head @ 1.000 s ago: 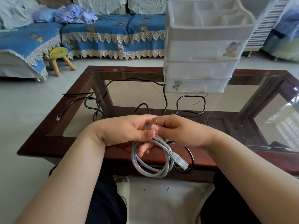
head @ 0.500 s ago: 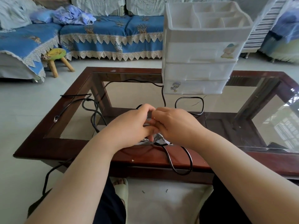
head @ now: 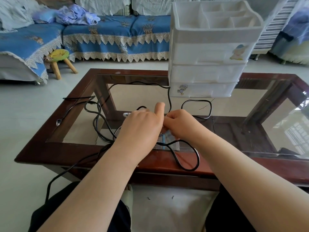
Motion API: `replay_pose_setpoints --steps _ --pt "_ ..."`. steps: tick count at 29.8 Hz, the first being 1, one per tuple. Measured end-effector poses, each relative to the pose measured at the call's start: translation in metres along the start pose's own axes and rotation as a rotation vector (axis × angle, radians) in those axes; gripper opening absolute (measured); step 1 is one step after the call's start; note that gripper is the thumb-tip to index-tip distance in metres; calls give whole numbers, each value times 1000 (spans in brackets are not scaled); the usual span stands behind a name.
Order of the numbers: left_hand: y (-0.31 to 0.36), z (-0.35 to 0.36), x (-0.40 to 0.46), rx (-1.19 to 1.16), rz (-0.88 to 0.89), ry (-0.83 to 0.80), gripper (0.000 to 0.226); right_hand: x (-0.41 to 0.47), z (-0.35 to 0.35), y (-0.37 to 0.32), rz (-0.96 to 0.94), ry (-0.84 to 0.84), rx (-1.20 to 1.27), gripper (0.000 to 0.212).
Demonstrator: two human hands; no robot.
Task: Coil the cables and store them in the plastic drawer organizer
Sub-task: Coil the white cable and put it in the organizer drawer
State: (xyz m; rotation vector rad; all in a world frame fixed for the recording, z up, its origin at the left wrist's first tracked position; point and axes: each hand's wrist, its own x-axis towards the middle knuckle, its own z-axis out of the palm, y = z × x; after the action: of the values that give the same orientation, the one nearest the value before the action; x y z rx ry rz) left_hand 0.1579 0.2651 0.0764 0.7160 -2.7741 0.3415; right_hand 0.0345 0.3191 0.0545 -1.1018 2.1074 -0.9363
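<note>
My left hand (head: 142, 128) and my right hand (head: 180, 124) meet low over the glass table (head: 55, 148), fingers curled together around a coiled grey cable (head: 166, 137). The hands hide most of the coil; only a short grey stretch shows between them, and a pale plug end (head: 125, 114) pokes out past my left knuckles. My left thumb sticks up. A long black cable (head: 197, 159) sprawls loose across the glass and hangs over the near edge. The white plastic drawer organizer (head: 205, 72) stands at the table's far side with its three drawers closed.
The organizer's open top tray (head: 217, 15) has several dividers. The black cable trails off the table's left side to the floor. A small wooden stool (head: 59, 55) and a blue-covered sofa (head: 117, 30) stand beyond the table. My knees are under the near edge.
Both hands have moved forward and down from above the table's near rim onto the glass. The grey coil that hung below them is now pressed under them and mostly hidden.
</note>
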Motion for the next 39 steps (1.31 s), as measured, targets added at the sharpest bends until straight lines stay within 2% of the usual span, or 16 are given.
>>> replay_pose_setpoints --steps 5,8,10,13,14,15,17,20,22,25,27,28,31,36,39 --pt "3 3 0 -73 58 -71 44 1 -5 2 -88 16 -169 33" --pt "8 8 -2 4 60 13 44 2 -3 2 -37 32 -269 34" --pt "12 13 -1 76 49 95 41 4 -1 3 111 -23 -21 34" --pt "16 15 -1 18 36 178 29 4 -8 4 401 -241 706 35" --pt "16 14 0 -6 25 190 24 4 -11 6 446 -317 874 36" --pt "16 15 1 -33 13 198 21 3 -13 7 457 -370 969 36" --pt "12 15 2 -107 -11 187 22 2 -16 8 412 -414 984 35" --pt "6 21 1 -230 -45 91 27 -1 -20 10 267 -378 801 34" --pt "2 24 1 -303 -56 85 24 -2 -23 13 154 -301 604 34" --pt "-4 28 3 -388 -63 65 17 -5 -28 15 -100 -80 111 14" --pt "-7 30 3 -431 -55 34 16 -6 -31 19 -303 2 -165 26" --pt "-9 31 3 -444 -55 17 16 -7 -31 19 -363 19 -241 28" --pt "-12 34 4 -456 -26 -45 17 -7 -30 18 -463 83 -372 17" --pt "-15 31 5 -445 14 -91 25 -4 -23 19 -675 193 -666 20" --pt "-14 27 3 -393 21 -53 32 -6 -20 15 -642 163 -775 19"
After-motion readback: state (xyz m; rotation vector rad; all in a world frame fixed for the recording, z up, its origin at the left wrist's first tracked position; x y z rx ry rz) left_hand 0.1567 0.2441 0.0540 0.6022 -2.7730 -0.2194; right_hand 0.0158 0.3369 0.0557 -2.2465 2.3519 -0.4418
